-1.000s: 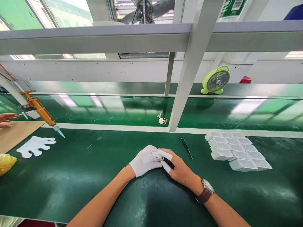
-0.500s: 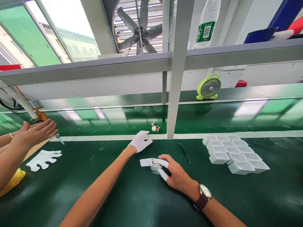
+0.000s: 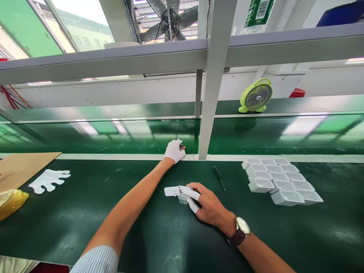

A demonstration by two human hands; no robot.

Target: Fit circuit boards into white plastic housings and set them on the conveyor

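Observation:
My left hand [image 3: 174,151], in a white glove, reaches onto the green strip behind the white rail. Its fingers are closed round a small part with orange and black bits [image 3: 182,147], mostly hidden by the glove. On the bench, my right hand [image 3: 209,203] wears white finger cots on thumb and index finger. Those fingers grip a small white plastic case [image 3: 172,191] with a flat flap sticking out to the left. Black tweezers [image 3: 218,178] lie to the right of that hand.
Several white plastic trays [image 3: 280,181] stand in rows at the right. A white glove [image 3: 49,180], brown cardboard [image 3: 25,167] and a yellow bundle [image 3: 11,203] lie at the left. A grey post [image 3: 212,79] rises behind the bench. A green fan [image 3: 257,96] stands beyond.
My left hand has moved forward from the bench edge onto the green strip and closed on the small part there. The other person's hands at the left have gone from view.

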